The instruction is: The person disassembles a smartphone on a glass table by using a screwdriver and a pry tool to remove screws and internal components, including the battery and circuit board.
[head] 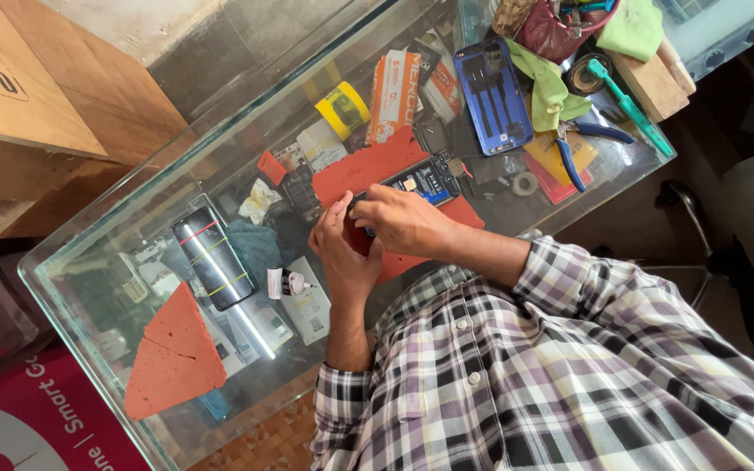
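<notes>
An opened phone with its inner boards showing lies on a red mat on the glass counter. My right hand rests across the phone's near end, fingers curled on it. My left hand grips the same end from the left, thumb up. Both arms wear checked sleeves.
A dark phone and a small glue bottle lie to the left. A red triangular mat piece sits near the counter corner. A blue phone back cover, blue-handled pliers, a green toothbrush, a yellow tape roll and cloths crowd the far end.
</notes>
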